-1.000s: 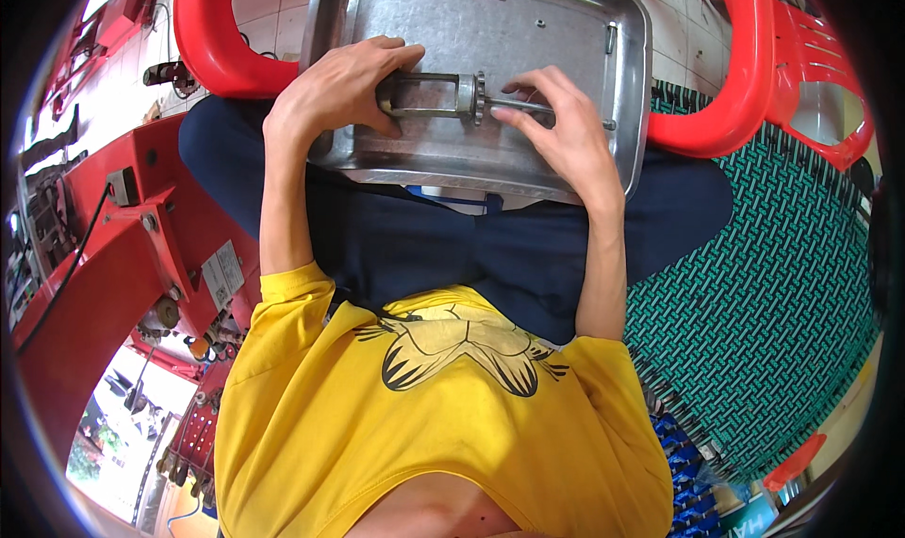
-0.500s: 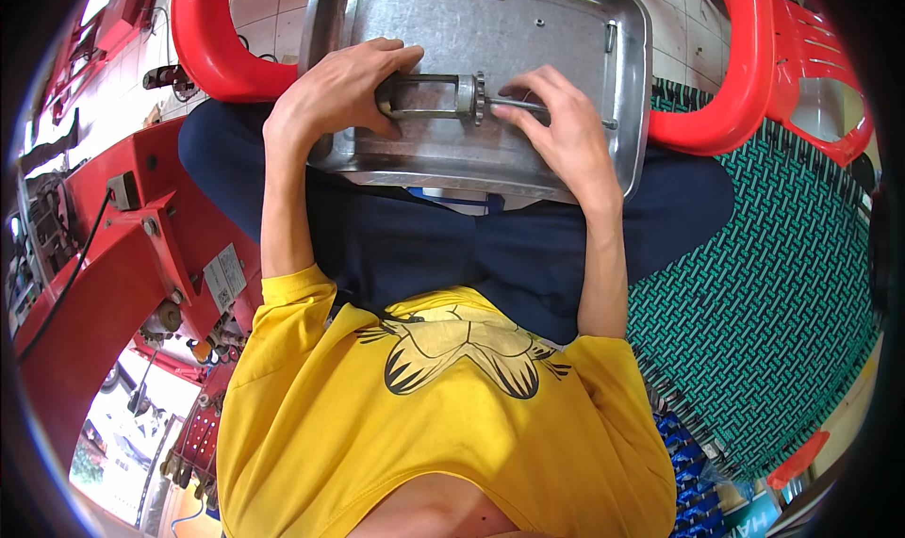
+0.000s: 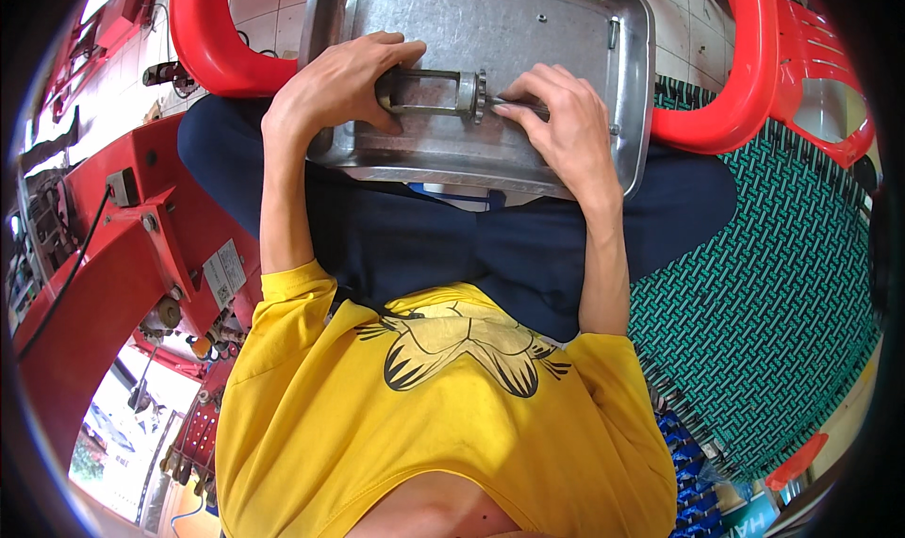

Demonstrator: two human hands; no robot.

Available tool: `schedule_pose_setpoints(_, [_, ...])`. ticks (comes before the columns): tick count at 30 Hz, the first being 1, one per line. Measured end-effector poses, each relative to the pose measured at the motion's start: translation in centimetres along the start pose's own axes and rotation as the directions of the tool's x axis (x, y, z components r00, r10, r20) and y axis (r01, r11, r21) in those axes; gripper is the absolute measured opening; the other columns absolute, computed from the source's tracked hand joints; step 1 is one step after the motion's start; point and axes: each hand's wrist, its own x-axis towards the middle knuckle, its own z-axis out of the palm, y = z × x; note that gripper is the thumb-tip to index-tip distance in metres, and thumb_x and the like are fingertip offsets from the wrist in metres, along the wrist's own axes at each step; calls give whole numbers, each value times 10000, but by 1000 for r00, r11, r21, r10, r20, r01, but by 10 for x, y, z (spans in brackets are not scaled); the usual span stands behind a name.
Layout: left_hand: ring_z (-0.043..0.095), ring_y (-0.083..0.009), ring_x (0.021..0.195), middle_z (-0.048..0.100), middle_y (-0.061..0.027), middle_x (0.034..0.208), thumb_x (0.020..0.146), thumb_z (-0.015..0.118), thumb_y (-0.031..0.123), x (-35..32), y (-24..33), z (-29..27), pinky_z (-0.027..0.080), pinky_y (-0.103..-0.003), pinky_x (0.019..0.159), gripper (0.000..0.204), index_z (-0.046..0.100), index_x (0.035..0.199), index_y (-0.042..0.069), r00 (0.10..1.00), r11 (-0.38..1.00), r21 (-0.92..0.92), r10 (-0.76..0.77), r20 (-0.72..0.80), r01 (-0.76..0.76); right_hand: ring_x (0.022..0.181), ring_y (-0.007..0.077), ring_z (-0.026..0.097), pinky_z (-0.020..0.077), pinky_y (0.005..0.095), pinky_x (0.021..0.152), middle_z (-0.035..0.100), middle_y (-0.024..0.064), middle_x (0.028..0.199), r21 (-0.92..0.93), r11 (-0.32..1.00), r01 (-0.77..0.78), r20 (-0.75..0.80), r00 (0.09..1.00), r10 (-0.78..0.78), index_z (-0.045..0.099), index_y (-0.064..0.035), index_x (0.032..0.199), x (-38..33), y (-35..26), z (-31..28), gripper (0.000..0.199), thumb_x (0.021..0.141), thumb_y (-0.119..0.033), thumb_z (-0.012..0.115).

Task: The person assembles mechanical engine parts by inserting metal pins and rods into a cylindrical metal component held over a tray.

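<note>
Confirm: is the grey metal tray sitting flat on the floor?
No, the grey metal tray rests on the person's lap, with the left hand and right hand gripping a small metal shaft part.

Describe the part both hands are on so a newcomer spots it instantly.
Find the dented metal tray resting on the lap. On it, the left hand and right hand hold a grey metal shaft assembly. Its small toothed gear sets it apart from the loose screws nearby.
</note>
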Motion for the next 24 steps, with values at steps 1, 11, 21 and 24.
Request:
schedule_pose_setpoints(1, [620,-359,1134,647,-143,1195,561,938,139,1,0,0,520,-417,1001,911,584,1397,61,1000,1000,-8,-8,13,8,882,262,646,472,402,809,676,47,842,-14,1000,-2,4,1000,2,745,-80,859,0,-1,-1,148,814,-211,798])
schedule_pose_setpoints(11, [625,-356,1117,648,-140,1162,553,933,129,4,3,-4,524,-422,976,883,596,1367,59,997,999,-27,-39,59,41,846,241,638,475,392,778,648,39,796,-109,993,42,-54,997,-48,686,-77,774,0,-5,5,126,710,-95,793])
schedule_pose_setpoints(21, [628,-349,1122,654,-131,1168,572,928,123,1,3,0,527,-418,988,872,592,1374,64,999,1000,0,-30,16,30,914,345,683,515,465,852,720,97,877,110,990,-88,125,989,74,748,-71,924,-7,10,10,143,901,-210,730])
schedule_pose_setpoints(24, [570,-396,1270,587,-194,1407,584,934,148,5,8,-6,468,-425,1085,923,566,1424,44,988,995,-19,-94,123,97,872,340,689,515,453,820,740,104,930,20,989,-147,177,974,141,750,-71,960,-8,0,5,186,931,-247,698])
